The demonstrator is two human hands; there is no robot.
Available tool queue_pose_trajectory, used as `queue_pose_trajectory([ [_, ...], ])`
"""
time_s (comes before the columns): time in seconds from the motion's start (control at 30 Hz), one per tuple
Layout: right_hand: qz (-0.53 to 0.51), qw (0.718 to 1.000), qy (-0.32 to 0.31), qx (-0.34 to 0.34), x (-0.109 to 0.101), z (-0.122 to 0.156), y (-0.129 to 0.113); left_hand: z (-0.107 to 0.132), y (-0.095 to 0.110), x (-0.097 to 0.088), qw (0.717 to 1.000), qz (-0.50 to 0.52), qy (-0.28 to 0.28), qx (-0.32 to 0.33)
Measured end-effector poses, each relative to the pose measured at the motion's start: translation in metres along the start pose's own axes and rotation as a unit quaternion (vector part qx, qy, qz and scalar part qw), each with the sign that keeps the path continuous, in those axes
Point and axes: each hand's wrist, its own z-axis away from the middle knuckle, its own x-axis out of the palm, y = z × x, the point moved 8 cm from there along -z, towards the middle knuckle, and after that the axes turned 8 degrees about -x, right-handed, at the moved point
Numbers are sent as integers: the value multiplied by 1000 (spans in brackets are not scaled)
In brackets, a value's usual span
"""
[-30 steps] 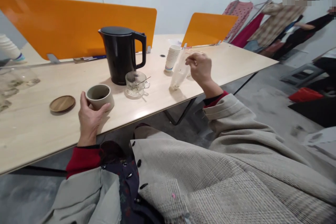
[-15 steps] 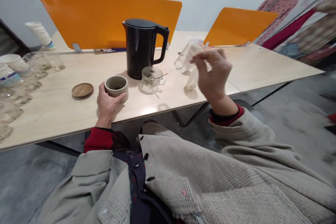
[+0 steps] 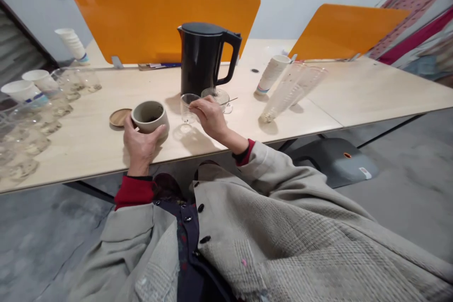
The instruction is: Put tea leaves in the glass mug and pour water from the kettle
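Fingers of the right hand [image 3: 214, 120] are pinching a clear cup [image 3: 186, 109]—probably light, flimsy, best held near its rim—by the front edge of the table [image 3: 88, 151], the left hand [image 3: 139, 147] cupping a likely heavier grey cup [image 3: 146, 127].

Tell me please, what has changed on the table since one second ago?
The right hand has moved left from the stacked clear cups and now holds one clear cup beside the grey cup. The grey cup has shifted left, closer to the wooden coaster. The left hand still holds it; the kettle stayed in place.
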Motion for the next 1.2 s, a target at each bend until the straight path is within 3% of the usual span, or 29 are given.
queue_pose_trajectory([
  [0.17,-62,995,-67,34,52,-24,7,7,6,-25,998,60,-29,-14],
  [0.33,-107,985,-136,6,91,-36,-2,14,1,-31,998,55,-29,-30],
  [0.5,-123,982,-139,-20,105,-38,-5,20,-2,-23,997,57,-59,-7],
  [0.7,-122,981,-150,-18,103,-38,-4,34,4,-5,994,45,-97,1],
  [0.8,-120,985,-120,-22,86,-38,0,37,5,4,994,16,-108,-1],
  [0.9,-105,993,-58,-22,54,-30,3,39,6,9,994,-5,-105,4],
  [1.03,-80,994,71,-17,-14,-3,-1,38,8,11,995,0,-102,-2],
  [1.2,20,970,229,84,-96,40,15,36,9,14,994,-7,-107,-19],
])
